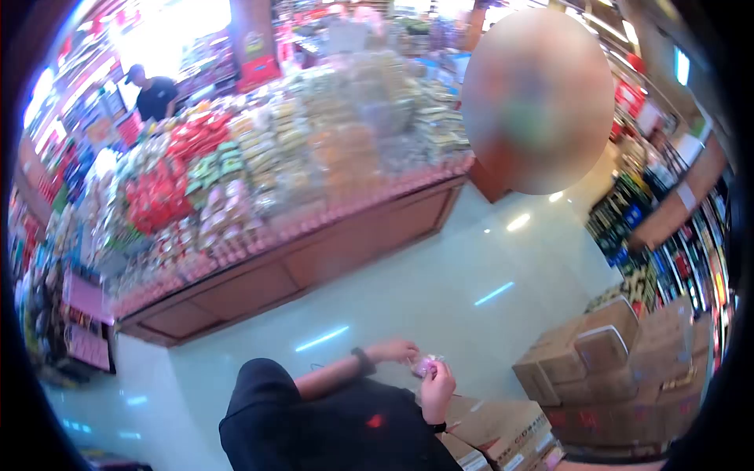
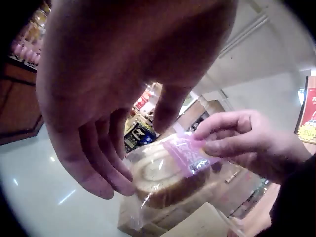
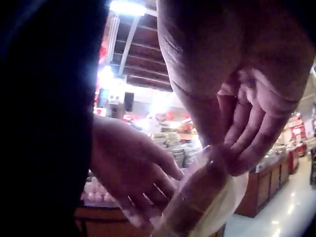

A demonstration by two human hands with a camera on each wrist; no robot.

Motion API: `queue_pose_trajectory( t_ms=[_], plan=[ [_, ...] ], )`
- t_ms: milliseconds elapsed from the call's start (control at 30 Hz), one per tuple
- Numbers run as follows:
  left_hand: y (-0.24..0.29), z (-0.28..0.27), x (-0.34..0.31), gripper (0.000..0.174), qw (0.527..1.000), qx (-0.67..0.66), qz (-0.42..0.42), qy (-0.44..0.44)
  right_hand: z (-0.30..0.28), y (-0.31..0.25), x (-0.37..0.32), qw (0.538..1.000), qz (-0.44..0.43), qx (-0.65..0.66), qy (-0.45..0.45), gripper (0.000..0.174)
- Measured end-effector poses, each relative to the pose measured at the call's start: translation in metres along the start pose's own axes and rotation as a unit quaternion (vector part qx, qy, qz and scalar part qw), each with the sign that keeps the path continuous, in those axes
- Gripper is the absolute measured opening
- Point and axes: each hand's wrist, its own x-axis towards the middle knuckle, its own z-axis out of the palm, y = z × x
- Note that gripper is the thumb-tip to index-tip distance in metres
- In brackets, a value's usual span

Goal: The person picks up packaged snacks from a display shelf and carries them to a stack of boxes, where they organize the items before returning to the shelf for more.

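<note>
Right hand (image 2: 242, 145): fingers (image 2: 222, 123) and thumb pinched together on the purple label (image 2: 190, 155) of a clear-wrapped roll cake slice (image 2: 163, 177). Left hand (image 2: 98, 89): fingers (image 2: 103, 163) curled close together, gripping the wrapper's opposite edge. The roll cake slice sits between both hands, before the torso. Cardboard boxes (image 1: 613, 369) stand near on the right. Open floor (image 1: 408, 290) runs ahead to the display counter (image 1: 314, 251).

pale glossy floor (image 1: 440, 290), light streaks on it. wooden display island (image 1: 330, 243) stands on the floor at left-centre, its top heaped with packaged snacks (image 1: 259, 149) in red, green and clear wrap. stacked cardboard boxes (image 1: 605, 361) sit on the floor at right, more open boxes (image 1: 503, 432) just beside them at the bottom edge. stocked shelves (image 1: 667, 259) behind the stack.
</note>
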Motion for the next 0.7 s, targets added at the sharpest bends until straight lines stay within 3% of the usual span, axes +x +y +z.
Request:
queue_pose_trajectory(
  t_ms=[100, 200, 400, 500, 600, 700],
  plan=[
    [-0.062, -0.011, -0.044, 0.048, 0.998, -0.041, -0.021, 0.044, 0.033, -0.045, -0.005, 0.993, -0.064, 0.045, -0.083, 0.015],
    [-0.048, -0.029, -0.118, 0.046, 0.982, -0.154, -0.037, 0.099, 0.066, -0.076, -0.007, 0.984, -0.1, 0.032, -0.147, 0.015],
    [-0.098, -0.058, -0.178, 0.046, 0.953, -0.187, 0.016, 0.237, 0.118, -0.134, 0.013, 0.951, -0.147, 0.079, -0.261, 0.012],
    [-0.106, -0.082, -0.202, 0.043, 0.937, -0.243, 0.03, 0.249, 0.148, -0.163, 0.03, 0.932, -0.207, 0.076, -0.287, 0.013],
    [-0.106, -0.108, -0.225, 0.042, 0.928, -0.225, -0.009, 0.297, 0.183, -0.185, 0.048, 0.915, -0.258, 0.069, -0.302, 0.012],
    [-0.12, -0.14, -0.247, 0.043, 0.89, -0.295, 0.07, 0.341, 0.22, -0.215, 0.067, 0.901, -0.268, 0.096, -0.327, 0.011]
  ],
)
